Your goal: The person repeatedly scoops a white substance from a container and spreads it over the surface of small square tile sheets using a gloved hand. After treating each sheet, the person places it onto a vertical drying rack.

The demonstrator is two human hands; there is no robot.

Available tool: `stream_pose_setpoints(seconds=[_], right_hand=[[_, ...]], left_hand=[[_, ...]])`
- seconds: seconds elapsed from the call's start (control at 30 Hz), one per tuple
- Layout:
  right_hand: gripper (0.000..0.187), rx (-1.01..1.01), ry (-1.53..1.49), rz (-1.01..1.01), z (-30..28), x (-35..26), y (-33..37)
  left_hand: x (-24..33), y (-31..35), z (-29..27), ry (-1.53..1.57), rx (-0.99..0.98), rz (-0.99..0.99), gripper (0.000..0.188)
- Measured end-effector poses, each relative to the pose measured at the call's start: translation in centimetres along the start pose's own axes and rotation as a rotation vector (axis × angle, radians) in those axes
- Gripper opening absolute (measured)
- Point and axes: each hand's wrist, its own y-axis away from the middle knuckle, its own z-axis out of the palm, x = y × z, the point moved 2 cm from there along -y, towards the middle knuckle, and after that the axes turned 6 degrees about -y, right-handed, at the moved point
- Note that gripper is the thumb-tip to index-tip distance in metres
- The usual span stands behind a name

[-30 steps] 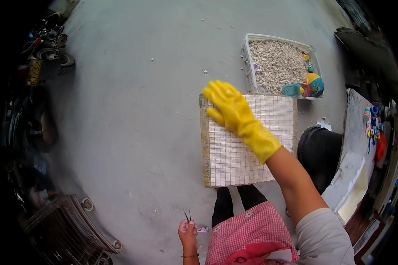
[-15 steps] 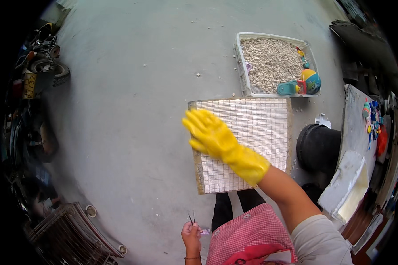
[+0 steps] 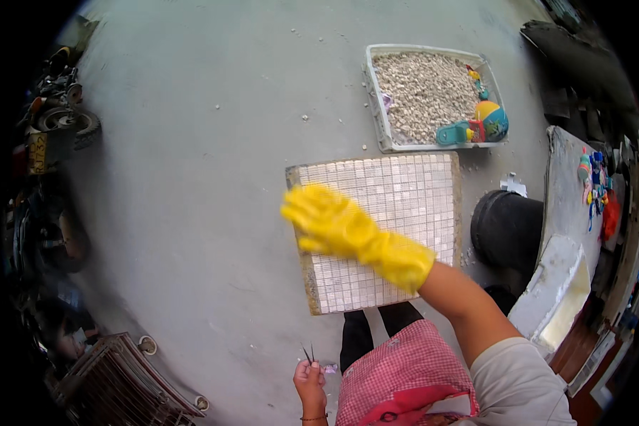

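My right hand [image 3: 330,219], in a long yellow rubber glove, lies flat with fingers stretched across the left part of a square board [image 3: 405,206] covered with a grid of small pale tiles. Its fingertips reach the board's left edge; whether the palm presses on the tiles I cannot tell. Brownish strips run along the board's sides. Down at the lower edge, my bare left hand [image 3: 310,387] is closed around a pair of dark tweezers [image 3: 309,353], whose tips point upward and stand apart. A small pinkish piece [image 3: 331,368] shows beside that hand.
Beyond the board stands a white plastic crate [image 3: 433,148] filled with small stone-like pieces, plus a colourful ball [image 3: 491,121] and toys. A black bucket [image 3: 508,231] and a white foam box [image 3: 550,284] are at right. A motorbike [image 3: 60,117] stands far left.
The gloved right hand has shifted slightly nearer to me over the board, and its fingers look smeared by motion. My left hand keeps its hold on the tweezers. The whole view has shifted slightly.
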Motion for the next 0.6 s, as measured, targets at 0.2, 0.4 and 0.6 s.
stream_pose_setpoints(seconds=[0.2,0.4,0.6], right_hand=[[0.055,0.248,0.35,0.39,-6.5,5.0,4.7],[0.061,-0.004,-0.067,0.11,1.1,-3.4,6.8],[0.056,0.238,0.011,0.152,-4.8,5.5,2.9]], left_hand=[[-0.4,0.7,0.7,0.027,0.018,-0.007,0.007],[-0.5,1.3,3.6,-0.055,-0.067,-0.041,0.006],[-0.6,1.6,4.5,-0.167,-0.087,-0.011,0.006]])
